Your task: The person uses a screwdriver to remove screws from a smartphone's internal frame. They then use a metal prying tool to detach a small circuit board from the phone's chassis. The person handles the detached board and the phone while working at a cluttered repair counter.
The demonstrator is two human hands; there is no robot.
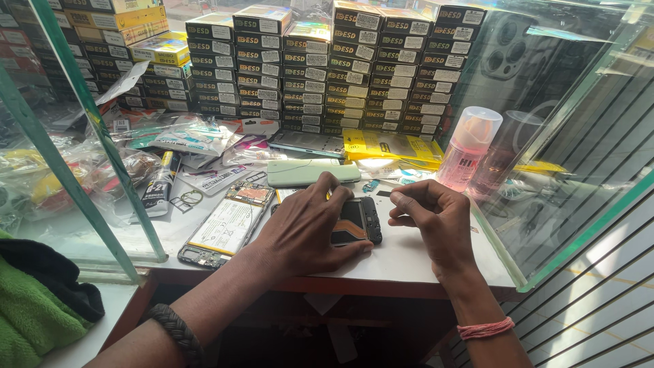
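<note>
My left hand [306, 228] lies flat over a small black phone part [360, 219] with an orange flex strip, pinning it to the white bench top [402, 255]. My right hand [432, 215] hovers just right of that part, fingers curled and pinched together; whether something tiny sits between them I cannot tell. To the left lies an opened phone [228, 225] with its battery and board showing. Behind my hands rests a pale green phone back cover [310, 172].
Stacks of flat black boxes [327, 68] fill the back. A pink spray bottle [466, 146] stands at right by a glass pane [572, 136]. A glue tube [160, 184], plastic packets and a yellow packet [392, 146] litter the bench. Green cloth [34, 313] lies lower left.
</note>
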